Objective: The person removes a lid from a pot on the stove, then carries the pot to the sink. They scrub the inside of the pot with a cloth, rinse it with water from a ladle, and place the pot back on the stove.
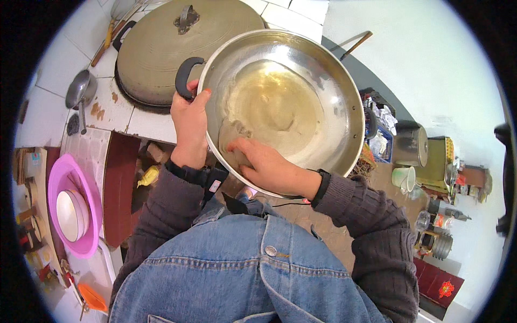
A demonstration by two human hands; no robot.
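Observation:
A large stainless-steel wok [339, 97] is tilted in front of me, with a shallow pool of liquid [278, 97] inside it. My left hand [190, 125] grips the wok at its left rim, beside the black loop handle [183, 76], thumb over the edge. Inside the wok, my right hand [266, 165] reaches over the near rim, its bent fingers at the lower left wall. A greyish, murky patch [234, 131] lies by those fingertips; whether they hold something there is hard to tell. The opposite handle [370, 124] sticks out on the right.
Behind the wok, a big lidded pot [161, 60] is set in the white-tiled stove top [151, 125]. A metal ladle [80, 91] and a dark scrubber [73, 124] lie left of it. Further left is a pink basin [95, 226] holding a white bowl [68, 216]. A blue crate [385, 147] stands right.

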